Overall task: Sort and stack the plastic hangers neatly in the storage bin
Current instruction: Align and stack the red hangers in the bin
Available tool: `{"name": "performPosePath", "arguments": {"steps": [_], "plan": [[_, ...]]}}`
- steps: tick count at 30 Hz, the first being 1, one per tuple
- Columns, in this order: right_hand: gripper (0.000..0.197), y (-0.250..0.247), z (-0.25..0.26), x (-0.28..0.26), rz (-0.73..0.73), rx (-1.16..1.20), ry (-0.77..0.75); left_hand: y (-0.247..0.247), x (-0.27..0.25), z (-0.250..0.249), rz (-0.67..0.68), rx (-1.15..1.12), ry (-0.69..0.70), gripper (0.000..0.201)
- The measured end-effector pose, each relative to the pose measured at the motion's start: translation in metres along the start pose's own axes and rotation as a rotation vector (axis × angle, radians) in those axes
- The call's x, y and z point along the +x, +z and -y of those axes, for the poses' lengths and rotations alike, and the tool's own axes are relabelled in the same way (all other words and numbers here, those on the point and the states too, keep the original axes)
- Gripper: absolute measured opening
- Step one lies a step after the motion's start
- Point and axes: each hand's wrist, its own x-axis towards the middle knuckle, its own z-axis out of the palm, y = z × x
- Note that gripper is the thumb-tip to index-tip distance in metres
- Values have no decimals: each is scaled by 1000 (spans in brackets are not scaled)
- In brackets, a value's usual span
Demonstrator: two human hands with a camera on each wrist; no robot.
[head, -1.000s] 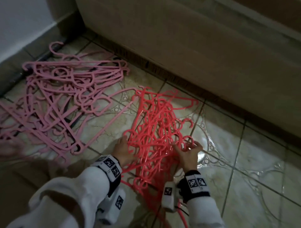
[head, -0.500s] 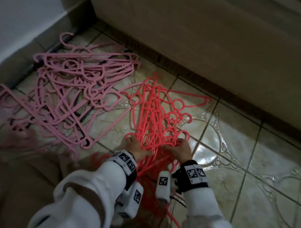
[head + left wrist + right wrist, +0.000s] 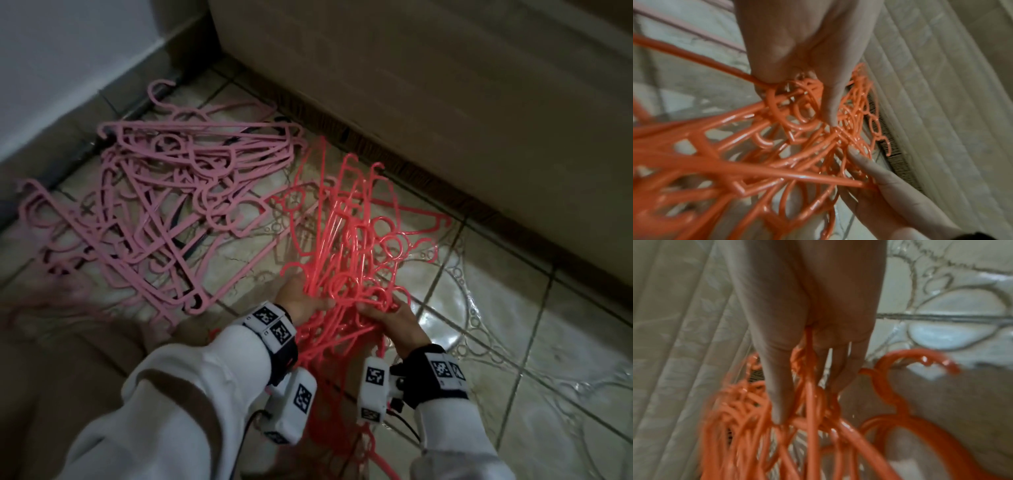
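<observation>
A bunch of glossy red hangers (image 3: 349, 246) is held tilted above the tiled floor, fanning away from me. My left hand (image 3: 303, 301) grips the bunch near the hooks from the left. My right hand (image 3: 390, 313) grips it from the right. In the left wrist view my left hand (image 3: 807, 56) curls round the red hangers (image 3: 756, 162), thumb on top, with the right hand (image 3: 879, 186) opposite. The right wrist view shows my right hand (image 3: 807, 321) with fingers threaded through the red hangers (image 3: 807, 426). A tangled heap of pink hangers (image 3: 191, 205) lies on the floor to the left.
A beige quilted mattress side (image 3: 445, 102) runs along the back and right, close behind the red bunch. A white wall (image 3: 68, 51) stands at the far left. Bare patterned tiles (image 3: 531, 325) lie to the right. Brown fabric (image 3: 68, 394) fills the near left.
My two hands have come closer together and squeezed the spread red hangers into a tighter bunch, which has risen off the tiles. The pink heap has not moved.
</observation>
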Motion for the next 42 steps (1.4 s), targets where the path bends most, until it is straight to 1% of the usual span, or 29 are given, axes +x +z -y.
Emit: {"name": "performPosePath", "arguments": {"steps": [3,5,7,8,10,11,14,16,18,22,25,28,31,32,34,38,40,42], "plan": [[36,-2,14,-7,0,41,-86,-2,-11,-15,9,-55,126,62],[37,-3,28,-14,7,16,-154,-7,-26,-28,16,-56,221,54],[33,-4,46,-21,6,-32,-247,-14,-32,-32,22,-45,295,49],[31,-3,54,-25,3,-48,-291,-18,-35,-35,11,-50,316,43],[29,1,74,-35,7,-67,-378,-26,-40,-41,-13,-66,358,22],[29,4,84,-40,11,-74,-417,-30,-42,-44,-24,-68,385,17],[30,12,114,-58,33,-96,-544,-43,-56,-60,-27,-91,499,14],[27,18,135,-70,51,-138,-613,-54,-70,-71,-60,-99,591,16],[25,26,157,-84,84,-175,-668,-67,-83,-80,-86,-88,655,17],[25,46,193,-109,115,-204,-774,-99,-107,-97,-152,-40,720,23],[28,74,218,-129,116,-225,-843,-133,-133,-107,-242,-16,757,23],[28,104,244,-153,155,-213,-913,-167,-160,-111,-326,-8,809,25],[28,136,269,-178,211,-252,-974,-198,-190,-110,-411,-39,824,50],[28,149,277,-187,231,-261,-996,-209,-203,-109,-425,-63,846,49],[28,176,293,-206,277,-282,-1038,-233,-231,-107,-452,-104,881,29],[26,240,314,-248,403,-297,-1117,-286,-289,-90,-571,-116,963,13],[27,277,315,-265,465,-323,-1138,-314,-315,-71,-623,-133,958,10],[27,317,306,-281,516,-352,-1167,-340,-339,-42,-681,-142,924,7]]}}
